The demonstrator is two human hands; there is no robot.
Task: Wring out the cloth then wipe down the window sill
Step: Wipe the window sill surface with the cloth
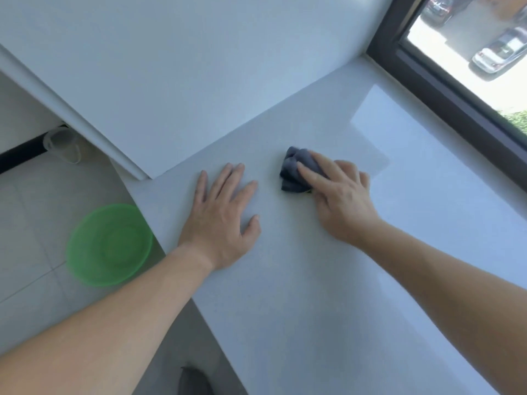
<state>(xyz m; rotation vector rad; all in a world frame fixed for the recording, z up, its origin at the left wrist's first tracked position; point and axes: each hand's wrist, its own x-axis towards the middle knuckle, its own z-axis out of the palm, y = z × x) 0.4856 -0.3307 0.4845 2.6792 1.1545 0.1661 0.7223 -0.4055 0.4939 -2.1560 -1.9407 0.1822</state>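
Note:
A bunched dark grey cloth [293, 171] lies on the white window sill [313, 280], near its middle. My right hand [339, 195] presses down on the cloth from the right, fingers over its top, so the cloth's right part is hidden. My left hand [224, 218] rests flat on the sill to the left of the cloth, fingers spread, holding nothing. A gap of bare sill separates the two hands.
A green plastic basin [109, 245] stands on the tiled floor below the sill's left edge. The dark window frame [445, 86] runs along the sill's far right side. A white wall panel [171, 81] meets the sill at the back left. A clear cup [64, 145] sits near a black pipe.

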